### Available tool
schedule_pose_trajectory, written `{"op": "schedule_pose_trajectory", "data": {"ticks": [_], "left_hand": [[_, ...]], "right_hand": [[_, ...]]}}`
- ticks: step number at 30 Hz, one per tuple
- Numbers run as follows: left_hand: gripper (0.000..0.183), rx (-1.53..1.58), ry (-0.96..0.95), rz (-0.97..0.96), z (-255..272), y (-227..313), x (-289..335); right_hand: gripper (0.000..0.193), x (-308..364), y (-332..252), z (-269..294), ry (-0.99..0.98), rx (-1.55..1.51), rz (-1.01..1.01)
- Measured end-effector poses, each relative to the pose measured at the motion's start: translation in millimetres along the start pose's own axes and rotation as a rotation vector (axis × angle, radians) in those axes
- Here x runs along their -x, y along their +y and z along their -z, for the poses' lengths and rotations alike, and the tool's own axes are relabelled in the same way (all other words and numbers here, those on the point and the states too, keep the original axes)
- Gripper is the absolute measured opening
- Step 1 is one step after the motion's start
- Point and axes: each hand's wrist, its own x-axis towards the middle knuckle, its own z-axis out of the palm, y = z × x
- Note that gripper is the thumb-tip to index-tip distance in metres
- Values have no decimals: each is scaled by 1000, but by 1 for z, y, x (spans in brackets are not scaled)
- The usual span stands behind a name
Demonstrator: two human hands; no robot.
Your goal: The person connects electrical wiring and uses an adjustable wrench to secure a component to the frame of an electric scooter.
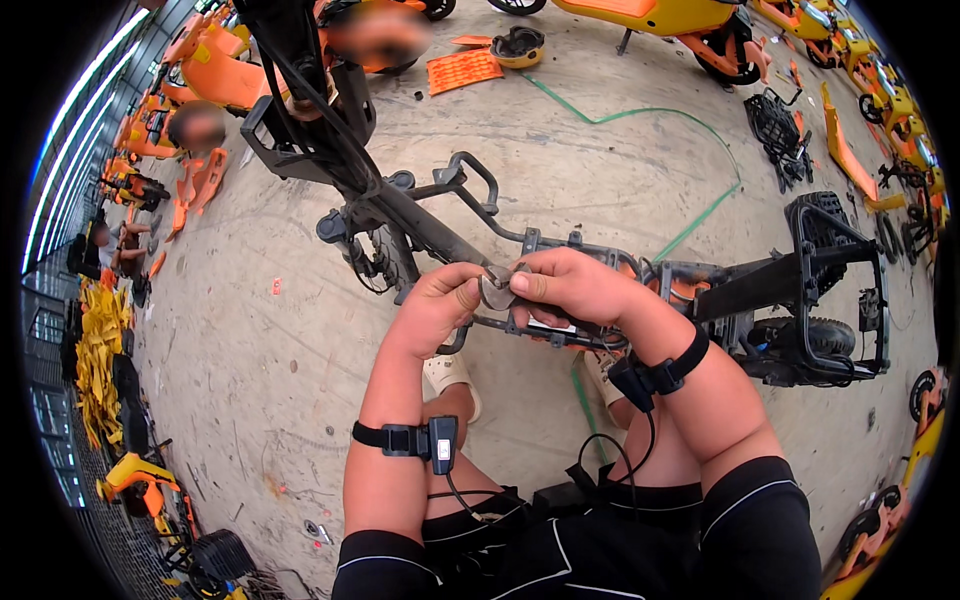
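Both my hands meet in front of me, over a stripped dark scooter frame (430,235). My right hand (570,285) is closed round what looks like an adjustable wrench (495,294), its thumb on top near the head. My left hand (436,305) pinches the wrench's curved metal head from the other side, thumb and fingers together. Most of the handle is hidden under my right hand. Any small part between the jaws is too small to make out. The frame's tubes run behind and beneath my hands.
The frame's rear rack (845,255) and rear tyre (815,336) extend to the right. Orange and yellow scooters stand around the edges. A yellow helmet (518,47) and an orange panel (463,72) lie far ahead. Yellow panels (103,345) are piled left, near a seated person (125,250).
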Motion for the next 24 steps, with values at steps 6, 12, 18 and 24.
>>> {"op": "schedule_pose_trajectory", "data": {"ticks": [6, 12, 18, 24], "left_hand": [[27, -118, -39, 16, -4, 3, 1], [28, -78, -33, 52, 0, 3, 0], [29, -120, -53, 79, 1, 4, 2], [29, -82, -80, 53, 1, 1, 1]], "right_hand": [[43, 0, 4, -2, 11, 4, -16], [32, 0, 5, -1, -7, -50, -21], [26, 1, 6, 2, -108, -102, 17], [26, 4, 0, -2, -56, -155, -72]]}}
